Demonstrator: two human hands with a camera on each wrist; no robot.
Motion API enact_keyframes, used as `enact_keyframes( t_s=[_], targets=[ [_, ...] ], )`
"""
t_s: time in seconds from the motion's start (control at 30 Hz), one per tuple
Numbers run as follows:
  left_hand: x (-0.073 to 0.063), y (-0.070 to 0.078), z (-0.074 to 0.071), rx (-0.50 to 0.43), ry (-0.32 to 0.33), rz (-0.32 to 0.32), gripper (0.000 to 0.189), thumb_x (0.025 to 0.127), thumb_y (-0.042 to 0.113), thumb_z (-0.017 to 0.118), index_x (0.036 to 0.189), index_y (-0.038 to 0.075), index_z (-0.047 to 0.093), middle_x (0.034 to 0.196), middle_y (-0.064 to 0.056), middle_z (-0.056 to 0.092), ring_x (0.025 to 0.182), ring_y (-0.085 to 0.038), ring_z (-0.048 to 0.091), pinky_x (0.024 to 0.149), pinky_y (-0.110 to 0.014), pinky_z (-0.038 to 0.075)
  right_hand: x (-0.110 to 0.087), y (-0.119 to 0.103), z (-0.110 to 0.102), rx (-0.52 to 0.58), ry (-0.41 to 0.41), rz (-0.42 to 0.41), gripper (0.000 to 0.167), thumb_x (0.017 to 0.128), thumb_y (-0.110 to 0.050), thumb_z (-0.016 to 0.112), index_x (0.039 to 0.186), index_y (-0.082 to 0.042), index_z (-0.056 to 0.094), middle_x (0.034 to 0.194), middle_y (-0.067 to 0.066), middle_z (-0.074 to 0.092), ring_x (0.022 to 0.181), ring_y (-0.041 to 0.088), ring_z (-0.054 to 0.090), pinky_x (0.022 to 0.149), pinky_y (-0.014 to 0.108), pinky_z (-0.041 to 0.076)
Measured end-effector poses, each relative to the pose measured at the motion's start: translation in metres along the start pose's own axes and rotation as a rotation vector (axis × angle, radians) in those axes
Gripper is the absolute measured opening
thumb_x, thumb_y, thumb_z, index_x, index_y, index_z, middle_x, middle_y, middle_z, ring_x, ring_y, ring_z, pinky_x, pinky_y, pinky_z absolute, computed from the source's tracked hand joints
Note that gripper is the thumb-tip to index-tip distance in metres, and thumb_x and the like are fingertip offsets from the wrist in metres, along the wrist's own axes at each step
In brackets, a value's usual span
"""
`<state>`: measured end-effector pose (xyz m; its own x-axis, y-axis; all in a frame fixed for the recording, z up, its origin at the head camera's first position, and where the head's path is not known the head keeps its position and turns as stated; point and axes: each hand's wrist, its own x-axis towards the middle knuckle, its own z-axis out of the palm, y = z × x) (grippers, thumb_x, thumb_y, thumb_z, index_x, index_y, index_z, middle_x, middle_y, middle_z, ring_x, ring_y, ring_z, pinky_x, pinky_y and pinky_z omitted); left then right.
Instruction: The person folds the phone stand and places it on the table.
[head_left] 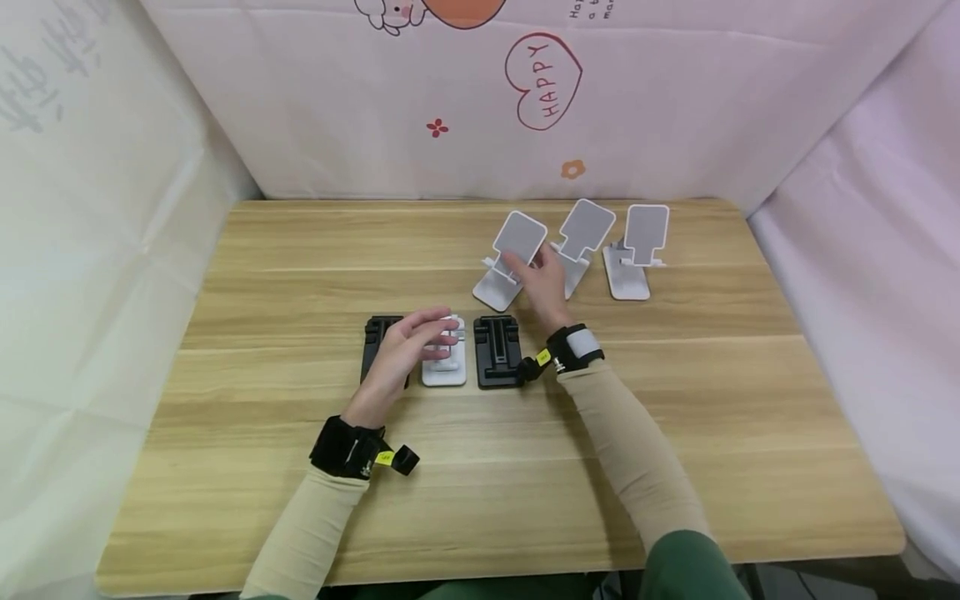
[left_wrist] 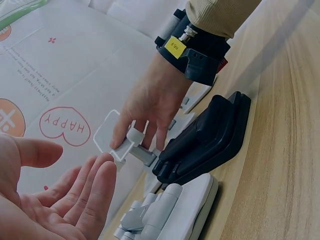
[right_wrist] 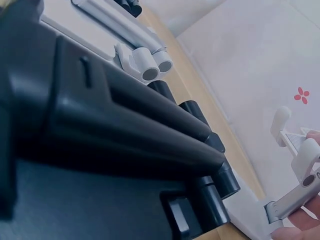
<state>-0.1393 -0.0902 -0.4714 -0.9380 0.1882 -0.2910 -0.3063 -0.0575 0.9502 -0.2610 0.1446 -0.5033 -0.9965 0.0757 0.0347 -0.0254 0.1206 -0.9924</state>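
Note:
My right hand (head_left: 546,287) grips the nearest-left of three unfolded white phone stands (head_left: 519,237), thumb and fingers around its hinged neck below the grey plate. That stand has its base on the table and its plate raised and tilted. In the right wrist view, fingertips show behind the neck of the held stand (right_wrist: 299,196). My left hand (head_left: 401,354) hovers with loosely spread fingers above a folded white phone stand (head_left: 444,375), holding nothing. Its empty palm (left_wrist: 55,215) shows in the left wrist view. Partly under it lies a folded black phone stand (head_left: 372,346).
Another folded black phone stand (head_left: 498,354) lies just right of the folded white one, close to my right wrist. Two more unfolded white phone stands, a middle one (head_left: 588,227) and a right one (head_left: 647,233), stand along the back right. A printed cloth (head_left: 337,117) hangs behind the wooden table (head_left: 720,433).

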Motion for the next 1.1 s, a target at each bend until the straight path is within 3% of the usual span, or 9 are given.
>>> enact_keyframes(
  t_s=[0.4, 0.63, 0.9, 1.1],
  targets=[
    [0.001, -0.001, 0.002, 0.004, -0.001, -0.01, 0.048, 0.106, 0.025, 0.059, 0.148, 0.003, 0.052, 0.137, -0.02, 0.065, 0.108, -0.021, 0.07, 0.096, -0.038, 0.059, -0.005, -0.011, -0.002, 0.025, 0.066, -0.059, 0.041, 0.098, -0.033, 0.072, 0.131, -0.009, 0.066, 0.129, 0.011, 0.068, 0.117, 0.022, 0.064, 0.104, 0.035, 0.052],
    [0.002, -0.003, 0.002, 0.001, -0.009, 0.01, 0.048, 0.107, 0.024, 0.058, 0.147, 0.0, 0.051, 0.136, -0.021, 0.065, 0.109, -0.022, 0.07, 0.095, -0.037, 0.06, -0.01, -0.021, -0.001, 0.029, 0.075, -0.099, 0.038, 0.101, -0.033, 0.069, 0.13, -0.008, 0.067, 0.127, 0.012, 0.069, 0.114, 0.021, 0.066, 0.101, 0.034, 0.053],
    [0.005, -0.006, 0.005, -0.008, -0.001, -0.005, 0.047, 0.106, 0.024, 0.059, 0.146, 0.001, 0.053, 0.135, -0.02, 0.066, 0.108, -0.02, 0.07, 0.094, -0.033, 0.06, -0.023, -0.05, -0.006, 0.068, 0.042, -0.183, 0.036, 0.103, -0.028, 0.065, 0.134, -0.008, 0.064, 0.129, 0.013, 0.068, 0.114, 0.022, 0.066, 0.1, 0.036, 0.054],
    [0.008, -0.005, 0.006, -0.033, 0.022, -0.012, 0.045, 0.107, 0.026, 0.057, 0.145, 0.002, 0.055, 0.137, -0.018, 0.065, 0.115, -0.029, 0.068, 0.094, -0.034, 0.06, -0.034, -0.074, -0.009, 0.077, 0.002, -0.24, 0.034, 0.101, -0.024, 0.068, 0.127, -0.002, 0.067, 0.118, 0.013, 0.072, 0.102, 0.016, 0.069, 0.087, 0.028, 0.056]
  ],
)
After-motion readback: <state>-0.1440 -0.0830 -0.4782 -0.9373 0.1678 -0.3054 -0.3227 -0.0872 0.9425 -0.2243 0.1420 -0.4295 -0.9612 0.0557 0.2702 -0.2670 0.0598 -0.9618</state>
